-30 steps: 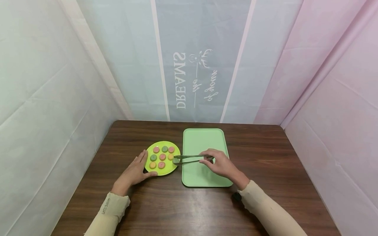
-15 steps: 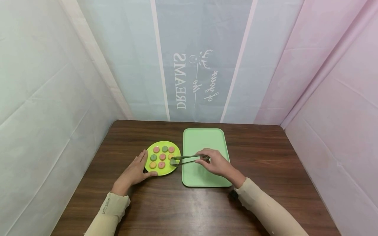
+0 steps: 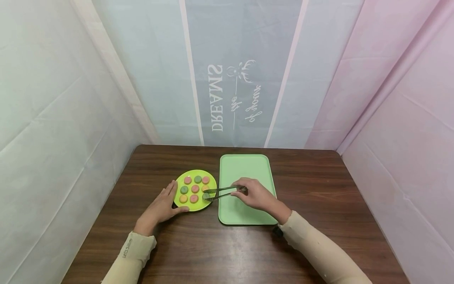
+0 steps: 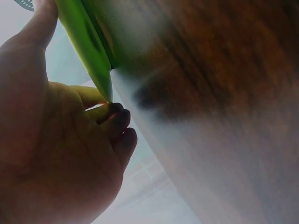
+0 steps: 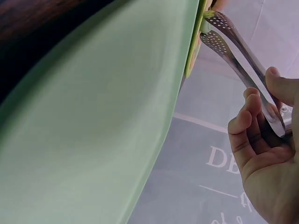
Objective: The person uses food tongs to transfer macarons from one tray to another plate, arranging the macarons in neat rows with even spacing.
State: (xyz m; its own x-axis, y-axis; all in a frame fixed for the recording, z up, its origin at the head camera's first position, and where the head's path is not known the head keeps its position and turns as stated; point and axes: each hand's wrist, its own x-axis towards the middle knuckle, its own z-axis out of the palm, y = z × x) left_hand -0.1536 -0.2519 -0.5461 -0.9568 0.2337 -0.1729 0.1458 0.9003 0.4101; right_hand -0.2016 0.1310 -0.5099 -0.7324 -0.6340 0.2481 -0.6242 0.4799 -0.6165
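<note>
My left hand [image 3: 161,204] rests against the left side of a yellow-green plate [image 3: 200,205], fingers along its rim and thumb at the front edge. Small pink, green and yellow macarons lie on the plate. My right hand [image 3: 258,196] holds metal tongs [image 3: 223,189] between thumb and fingers above a light green tray [image 3: 244,165]. The tongs' tips are spread over the plate's right side, around a green macaron [image 3: 206,196], and partly cover a yellow macaron [image 3: 205,188]. Perforated tong ends [image 5: 216,42] show in the right wrist view; whether they touch the macaron cannot be told.
Plate and tray stand side by side on a dark brown wooden table [image 3: 312,185], with a narrow gap between them. A printed cloth [image 3: 244,98] hangs behind the table's far edge. Pale fabric walls rise on both sides.
My right hand and the tongs have moved left, carrying the green macaron from the plate's right edge further onto the plate. The tongs' tips have spread. My left hand has stayed put.
</note>
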